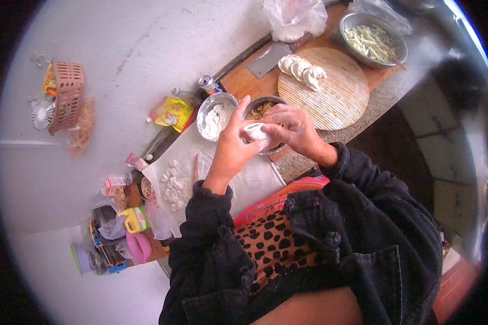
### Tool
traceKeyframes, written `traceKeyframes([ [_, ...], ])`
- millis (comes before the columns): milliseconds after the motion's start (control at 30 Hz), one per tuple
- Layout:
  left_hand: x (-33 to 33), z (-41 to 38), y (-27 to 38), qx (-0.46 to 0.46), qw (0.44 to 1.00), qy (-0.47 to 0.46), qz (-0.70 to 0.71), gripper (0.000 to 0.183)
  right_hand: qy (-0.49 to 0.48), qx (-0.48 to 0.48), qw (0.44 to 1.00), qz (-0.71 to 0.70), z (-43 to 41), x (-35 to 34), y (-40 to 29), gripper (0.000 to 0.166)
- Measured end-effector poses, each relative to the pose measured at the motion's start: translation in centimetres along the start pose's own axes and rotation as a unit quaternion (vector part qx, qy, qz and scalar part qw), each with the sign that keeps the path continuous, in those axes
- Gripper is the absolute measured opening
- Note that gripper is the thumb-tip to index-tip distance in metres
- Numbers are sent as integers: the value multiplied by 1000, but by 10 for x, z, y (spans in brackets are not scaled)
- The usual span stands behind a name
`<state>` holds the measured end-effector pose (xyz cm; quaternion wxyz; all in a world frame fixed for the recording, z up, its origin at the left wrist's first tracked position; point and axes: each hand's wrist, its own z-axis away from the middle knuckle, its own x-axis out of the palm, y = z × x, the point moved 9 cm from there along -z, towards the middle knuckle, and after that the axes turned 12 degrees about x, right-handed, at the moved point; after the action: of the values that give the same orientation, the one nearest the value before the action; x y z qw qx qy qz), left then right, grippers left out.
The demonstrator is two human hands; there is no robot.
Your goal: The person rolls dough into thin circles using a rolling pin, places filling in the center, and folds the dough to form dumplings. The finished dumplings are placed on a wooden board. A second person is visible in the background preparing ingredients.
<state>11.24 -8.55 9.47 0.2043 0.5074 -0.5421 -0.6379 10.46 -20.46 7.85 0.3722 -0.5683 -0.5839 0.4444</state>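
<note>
A folded white dumpling [253, 131] is held between my two hands, above the bowl of filling. My left hand [232, 140] cradles it with the forefinger raised. The fingers and thumb of my right hand [290, 129] pinch its edge. Beneath them stands a metal bowl of brown minced filling [260, 110], partly hidden by the hands. Just left of it is a bowl of white flour [217, 120]. Several finished dumplings [303, 71] lie in a row on a round ridged board [333, 97].
Small dough pieces [173, 183] and a thin rolling pin [195, 167] lie on a floured sheet [244, 199]. A cleaver [268, 59] rests by the wall. A bowl of cut pale-green vegetables [370, 42] stands at the far end, and a yellow jug [135, 219] on the left.
</note>
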Motion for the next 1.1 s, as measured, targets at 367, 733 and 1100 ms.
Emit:
traceKeyframes([
  [367, 6, 3, -10, -16, 999, -42, -2, 88, 33, -34, 998, 42, 0, 2, -7, 16],
  [733, 7, 6, -23, -33, 999, -41, -5, 89, 0, 18, 1000, -7, -5, 10, 8, 16],
  [1100, 12, 7, -43, -58, 997, -43, 26, 90, -1, 21, 1000, 3, -5, 10, 10, 14],
])
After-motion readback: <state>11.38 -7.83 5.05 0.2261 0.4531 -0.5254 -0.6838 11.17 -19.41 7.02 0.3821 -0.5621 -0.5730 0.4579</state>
